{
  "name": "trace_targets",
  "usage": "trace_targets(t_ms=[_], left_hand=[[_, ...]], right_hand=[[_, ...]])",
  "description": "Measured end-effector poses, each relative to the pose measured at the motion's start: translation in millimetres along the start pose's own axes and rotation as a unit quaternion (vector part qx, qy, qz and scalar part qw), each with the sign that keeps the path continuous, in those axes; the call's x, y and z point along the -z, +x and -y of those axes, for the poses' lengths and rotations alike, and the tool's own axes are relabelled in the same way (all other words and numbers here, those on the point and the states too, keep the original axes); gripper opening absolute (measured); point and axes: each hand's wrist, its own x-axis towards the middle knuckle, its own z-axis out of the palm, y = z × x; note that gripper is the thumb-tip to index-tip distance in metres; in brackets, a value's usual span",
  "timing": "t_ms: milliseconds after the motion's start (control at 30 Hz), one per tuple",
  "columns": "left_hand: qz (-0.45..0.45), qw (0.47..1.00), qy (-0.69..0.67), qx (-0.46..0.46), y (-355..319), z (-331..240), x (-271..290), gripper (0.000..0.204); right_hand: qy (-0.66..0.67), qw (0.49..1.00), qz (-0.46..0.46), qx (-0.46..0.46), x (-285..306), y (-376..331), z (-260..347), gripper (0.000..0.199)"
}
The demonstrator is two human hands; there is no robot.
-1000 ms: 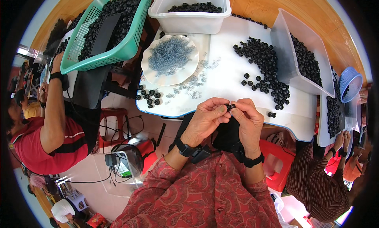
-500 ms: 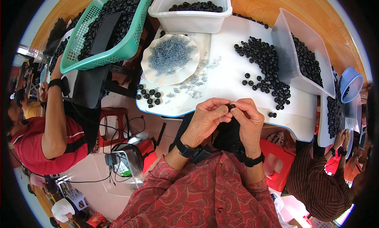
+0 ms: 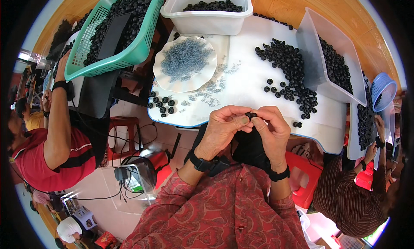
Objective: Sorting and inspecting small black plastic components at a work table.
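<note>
In front of my chest, just beyond the table's near edge, my left hand (image 3: 225, 130) and my right hand (image 3: 274, 135) meet. Both pinch a small round black plastic part (image 3: 251, 115) between thumbs and fingertips; the fingers partly cover it. Ahead to the left stands a scalloped white plate (image 3: 209, 77) heaped with tiny grey coil springs (image 3: 184, 59). More springs (image 3: 210, 93) lie scattered beside the plate. A small group of black parts (image 3: 161, 104) sits at the table's left corner. A larger pile of them (image 3: 290, 63) spreads to the right.
A white tub (image 3: 207, 25) and a clear bin (image 3: 311, 55) hold black parts at the back and right. A green basket (image 3: 142, 51) stands at left. Co-workers sit on both sides, one in a red shirt (image 3: 64, 158), another in striped brown (image 3: 345, 197). Cables (image 3: 125, 180) lie behind left.
My hands stay together on the black part, with only slight finger shifts. The co-worker at the right has moved one hand up toward the black parts on their own table.
</note>
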Motion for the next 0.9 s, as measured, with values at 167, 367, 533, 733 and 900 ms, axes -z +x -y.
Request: trace_targets(t_ms=[167,367,533,733,900], left_hand=[[-0.012,0.999,0.028,-0.019,0,-3,-5,0.023],[-0.021,0.997,0.075,-0.030,0,-3,-4,0.020],[-0.015,0.996,0.079,-0.024,0,-2,-2,0.019],[-0.013,0.996,0.081,-0.028,-1,-3,-2,0.019],[-0.012,0.996,0.082,-0.012,-3,-4,0,0.019]], right_hand=[[-0.040,0.998,0.007,0.038,2,2,1,0.019],[-0.066,0.997,0.011,0.049,4,3,4,0.021],[-0.110,0.992,0.022,0.048,5,3,10,0.020],[-0.117,0.992,0.031,0.032,6,1,14,0.019],[-0.053,0.998,0.036,-0.014,9,0,9,0.017]])
